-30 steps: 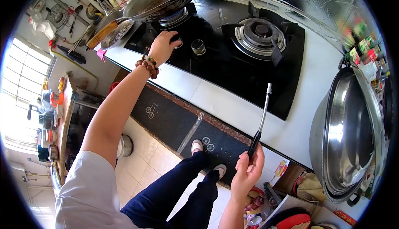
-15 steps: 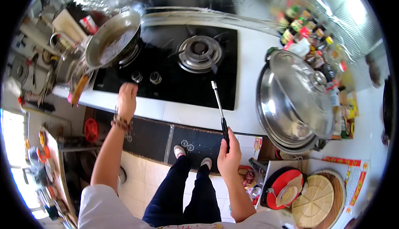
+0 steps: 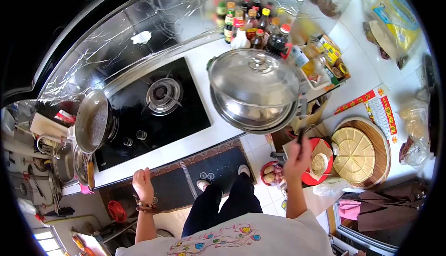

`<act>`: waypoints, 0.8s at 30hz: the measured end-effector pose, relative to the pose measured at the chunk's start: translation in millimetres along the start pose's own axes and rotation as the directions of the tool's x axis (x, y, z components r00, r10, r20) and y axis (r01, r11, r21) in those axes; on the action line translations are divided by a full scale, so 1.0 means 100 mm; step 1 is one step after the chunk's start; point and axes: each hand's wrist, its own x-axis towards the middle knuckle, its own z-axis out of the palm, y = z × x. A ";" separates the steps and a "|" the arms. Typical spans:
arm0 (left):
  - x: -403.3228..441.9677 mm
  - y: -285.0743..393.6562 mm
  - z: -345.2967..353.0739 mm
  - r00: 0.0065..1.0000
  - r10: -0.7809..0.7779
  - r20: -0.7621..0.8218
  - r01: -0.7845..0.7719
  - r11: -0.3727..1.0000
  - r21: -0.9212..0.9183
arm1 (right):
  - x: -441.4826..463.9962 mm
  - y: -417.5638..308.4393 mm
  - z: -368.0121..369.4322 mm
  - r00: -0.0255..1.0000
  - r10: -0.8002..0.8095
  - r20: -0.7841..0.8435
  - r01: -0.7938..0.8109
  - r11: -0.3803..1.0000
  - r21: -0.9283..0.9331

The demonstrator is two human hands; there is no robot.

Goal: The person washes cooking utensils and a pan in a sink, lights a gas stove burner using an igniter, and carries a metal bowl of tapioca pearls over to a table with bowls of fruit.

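Observation:
My left hand (image 3: 143, 184), with a beaded bracelet at the wrist, is curled closed just in front of the counter edge. Nothing shows in it. My right hand (image 3: 297, 158) is closed around a slim black-handled rod (image 3: 301, 136), blurred and seen nearly end-on; the earlier frame shows its metal shaft. That hand is between the large steel pot (image 3: 253, 119) and a red tray (image 3: 314, 145). A domed lid (image 3: 237, 82) rests off-centre on the pot. On the left burner of the black gas stove (image 3: 139, 112) sits a frying pan (image 3: 93, 121) with contents I cannot make out. The right burner (image 3: 163, 95) is bare.
Sauce bottles (image 3: 255, 23) crowd the foil-covered back wall. A round board (image 3: 383, 163) carries flat dough cut into wedges (image 3: 354, 156). A bowl (image 3: 319, 164) is on the red tray. The sink (image 3: 65, 165) is at far left. A wooden pan handle (image 3: 91, 174) juts over the counter edge.
My view has turned to the right. My right hand has swung from in front of the stove towards the red tray, still holding the rod. My left hand has drawn back from the stove knobs.

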 end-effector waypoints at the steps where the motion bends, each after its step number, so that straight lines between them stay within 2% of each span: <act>1: 0.03 0.06 -0.03 1.000 0.007 0.014 -0.007 1.000 0.006 | 0.16 0.24 -0.16 0.998 0.057 -0.026 -0.058 0.997 -0.050; 3: 0.07 0.23 -0.06 1.000 0.008 0.018 -0.008 1.000 -0.018 | 0.48 0.67 -0.42 0.992 0.111 -0.053 -0.116 0.988 -0.101; 5: 0.07 0.41 -0.05 0.997 -0.033 0.063 0.034 0.999 -0.025 | 0.73 1.08 -0.60 0.992 0.090 0.085 -0.064 0.961 -0.270; 6: 0.06 0.52 -0.01 0.996 -0.046 0.076 0.047 0.999 -0.018 | 0.84 1.28 -0.65 0.993 0.085 0.088 -0.059 0.962 -0.266; 8: 0.03 0.80 0.10 0.989 -0.091 0.114 0.090 0.996 0.014 | 1.02 1.63 -0.68 0.955 0.193 0.227 -0.079 0.899 -0.431; 10: 0.00 1.03 0.20 0.969 -0.139 0.202 0.133 0.990 0.046 | 1.23 1.92 -0.62 0.949 0.199 0.244 -0.074 0.895 -0.439; 13: -0.05 1.39 0.27 0.956 -0.136 0.260 0.148 0.989 -0.027 | 1.54 2.29 -0.52 0.906 0.141 0.399 0.094 0.853 -0.514; 16: -0.15 1.43 0.23 0.962 -0.156 0.222 0.158 0.987 0.010 | 1.75 2.62 -0.38 0.868 0.095 0.487 0.197 0.834 -0.515; 20: -0.37 1.37 0.11 0.939 -0.259 0.229 0.234 0.964 0.128 | 1.78 2.83 -0.17 0.874 0.100 0.476 0.208 0.807 -0.553; 21: -0.43 1.32 0.09 0.937 -0.265 0.226 0.240 0.961 0.134 | 1.76 2.87 -0.15 0.876 0.054 0.479 0.224 0.835 -0.503; 24: -0.61 1.22 0.09 0.938 -0.271 0.215 0.238 0.957 0.167 | 1.74 2.88 -0.12 0.883 0.055 0.466 0.208 0.845 -0.493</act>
